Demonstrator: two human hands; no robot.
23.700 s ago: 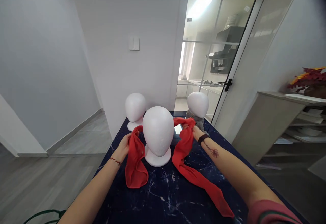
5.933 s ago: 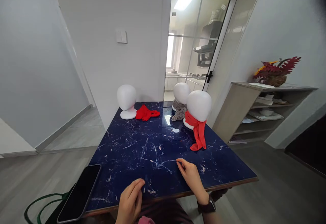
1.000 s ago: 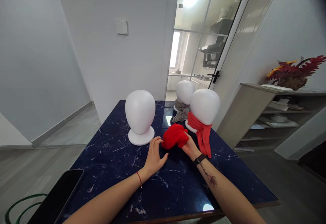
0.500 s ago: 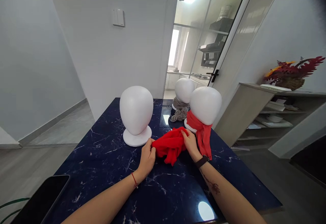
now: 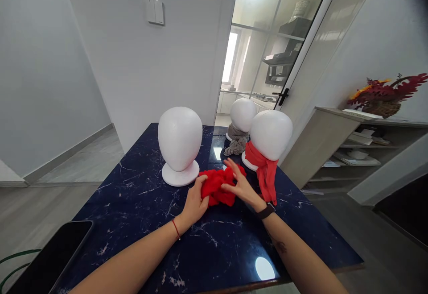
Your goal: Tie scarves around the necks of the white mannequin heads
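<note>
A crumpled bright red scarf (image 5: 217, 188) lies on the dark blue marbled table (image 5: 140, 213). My left hand (image 5: 195, 200) grips its left edge, with fingers and thumb around the cloth. Over the scarf's right part, my right hand (image 5: 241, 186) is open, fingers and thumb spread, near or touching the fabric. Left of the scarf, a bare white mannequin head (image 5: 179, 140) stands upright on its round base. To the right, another mannequin head (image 5: 271, 133) wears a coral-red scarf (image 5: 264, 169) around its neck, with the ends hanging down.
Behind, a third mannequin head (image 5: 243, 113) has a grey-brown scarf (image 5: 237, 141) around its neck. A black phone-like device (image 5: 56, 254) is at the table's left front corner, with a green cable (image 5: 16, 254) beside it. A shelf unit (image 5: 337, 147) stands to the right.
My right hand has let go of the scarf's right end and opened. The scarf is now lower and more bunched up. My left hand keeps its hold.
</note>
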